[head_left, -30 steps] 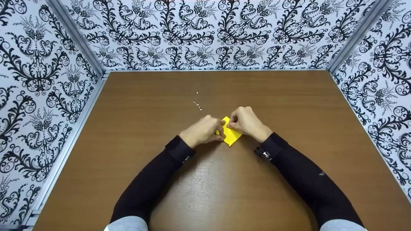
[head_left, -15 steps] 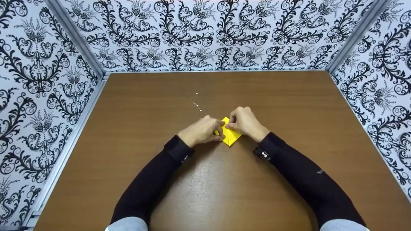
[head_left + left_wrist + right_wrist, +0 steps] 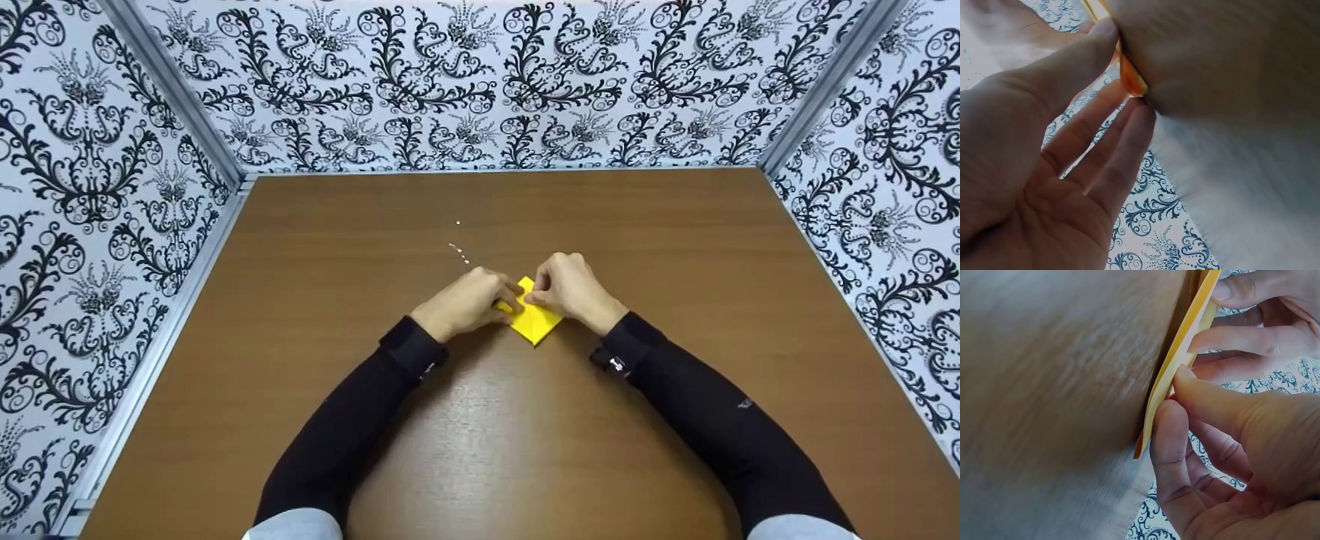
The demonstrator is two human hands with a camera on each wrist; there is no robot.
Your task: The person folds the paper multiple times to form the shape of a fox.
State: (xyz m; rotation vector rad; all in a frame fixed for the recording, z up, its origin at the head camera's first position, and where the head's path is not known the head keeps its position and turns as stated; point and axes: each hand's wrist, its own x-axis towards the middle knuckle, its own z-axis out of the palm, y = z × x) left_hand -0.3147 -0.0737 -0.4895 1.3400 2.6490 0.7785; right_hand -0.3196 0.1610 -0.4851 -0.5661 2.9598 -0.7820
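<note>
A folded square of yellow paper [image 3: 535,324] lies on the brown table, one corner toward the person. My left hand [image 3: 466,301] holds its left side, thumb and fingertips at the edge. In the left wrist view a fold of the paper [image 3: 1131,81] bulges between the thumb and the bent fingers. From the other side my right hand [image 3: 576,291] pinches the upper part between thumb and index finger. Layered edges of the paper [image 3: 1176,354] show in the right wrist view, both hands' fingertips close together on it. The fingers hide part of its top.
Several tiny white scraps [image 3: 459,250] lie on the wooden table [image 3: 465,420] beyond the left hand. White walls with a black scroll pattern [image 3: 450,90] enclose the back and both sides, with grey metal posts [image 3: 180,97] at the corners.
The left fingers have drawn back slightly to the left, so more of the paper's near half shows. The right hand keeps its pinch, almost still. The head view has tilted slightly.
</note>
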